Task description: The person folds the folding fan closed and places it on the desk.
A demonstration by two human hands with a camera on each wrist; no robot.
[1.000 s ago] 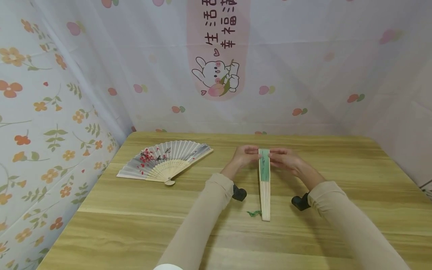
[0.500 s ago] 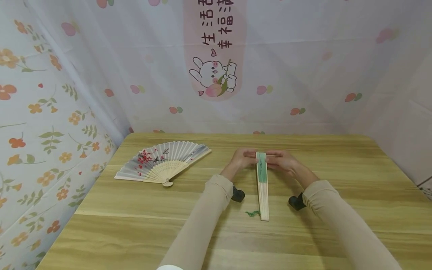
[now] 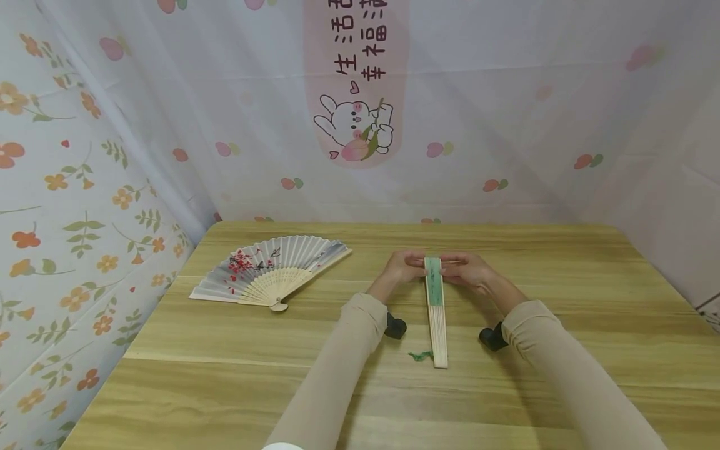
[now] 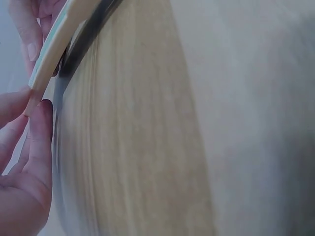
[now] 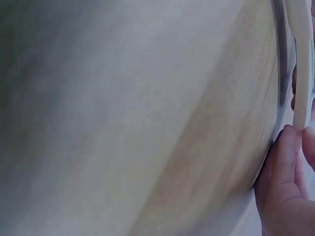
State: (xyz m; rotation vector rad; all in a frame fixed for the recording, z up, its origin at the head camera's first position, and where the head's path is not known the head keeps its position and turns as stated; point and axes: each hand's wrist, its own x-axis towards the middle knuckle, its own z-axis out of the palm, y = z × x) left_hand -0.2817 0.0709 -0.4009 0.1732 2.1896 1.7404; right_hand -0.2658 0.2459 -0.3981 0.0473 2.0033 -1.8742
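Note:
A folded hand fan (image 3: 436, 325) with a green leaf and pale ribs points away from me, its narrow end towards me. A small green tassel (image 3: 420, 356) lies beside that end. At the fan's far end, my left hand (image 3: 404, 269) pinches the left edge between thumb and fingers. My right hand (image 3: 471, 272) pinches the opposite edge. In the left wrist view the left thumb and fingers meet on the fan's pale outer rib (image 4: 51, 64). The right wrist view has the right hand (image 5: 283, 196) gripping the other outer rib (image 5: 301, 64).
An open fan (image 3: 275, 272), grey-white with red blossoms, lies on the wooden table (image 3: 225, 375) to the left. A patterned cloth (image 3: 478, 112) hangs behind the table, and a floral cloth (image 3: 90, 231) at the left. Black wrist devices (image 3: 395, 327) sit below the hands.
Both hands and the folded fan's far end have come down slightly, while its near end stays in place. The whole view has shifted a little. The open fan lies as before.

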